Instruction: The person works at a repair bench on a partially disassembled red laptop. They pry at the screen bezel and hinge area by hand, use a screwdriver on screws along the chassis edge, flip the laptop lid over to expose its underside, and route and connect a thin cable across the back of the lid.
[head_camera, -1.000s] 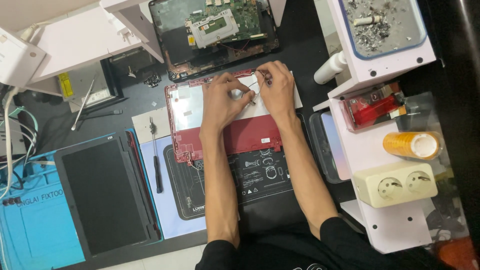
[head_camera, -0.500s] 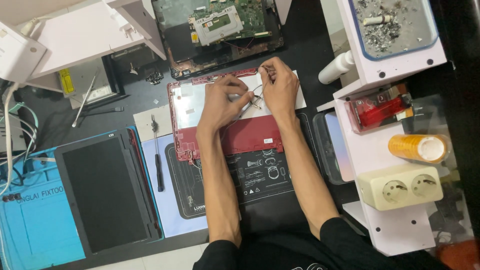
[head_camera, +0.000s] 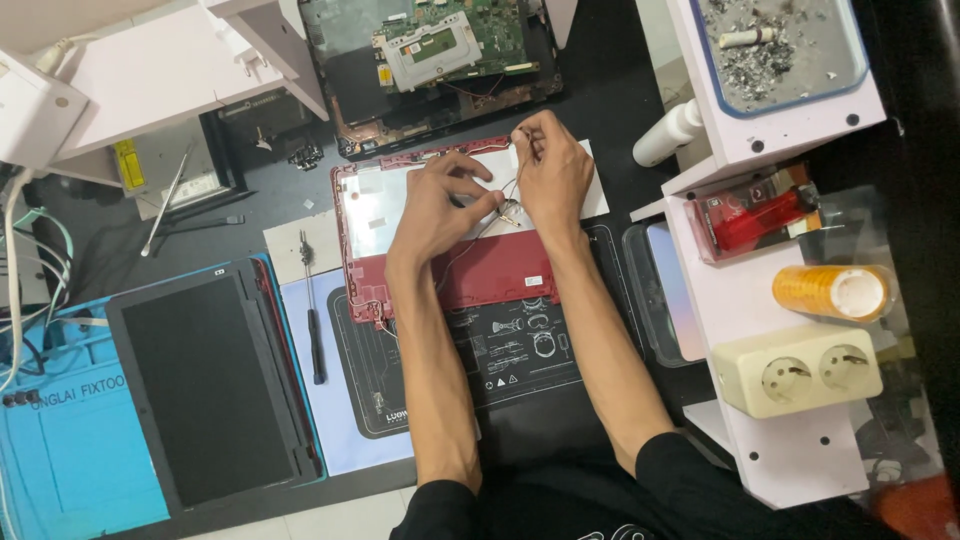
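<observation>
- Black bench (head_camera: 600, 80) surface carries all parts; one person's two bare forearms reach up from the near edge.
- One black mat (head_camera: 510, 350) with white diagrams lies under the forearms; one screwdriver (head_camera: 314, 320) lies on a pale sheet just left of it.
- One black laptop screen panel (head_camera: 205, 390) rests on a blue mat (head_camera: 60, 450) at near left.
- One red laptop lid (head_camera: 500, 270), inner side up, lies at the centre, its near edge over the black mat.
- Left hand (head_camera: 435, 205): fingers curled, pinching thin wires (head_camera: 480, 225) over the lid.
- Right hand (head_camera: 550, 175): fingers closed on the same wires at the lid's far edge.
- One white shelf unit (head_camera: 760, 150) stands right, bearing one double socket block (head_camera: 795, 370), one roll of yellow tape (head_camera: 830, 290), one red rectangular packet (head_camera: 755, 215) and one tray of ash (head_camera: 775, 45).
- One opened laptop base (head_camera: 440, 60) with a green board lies beyond the lid.
</observation>
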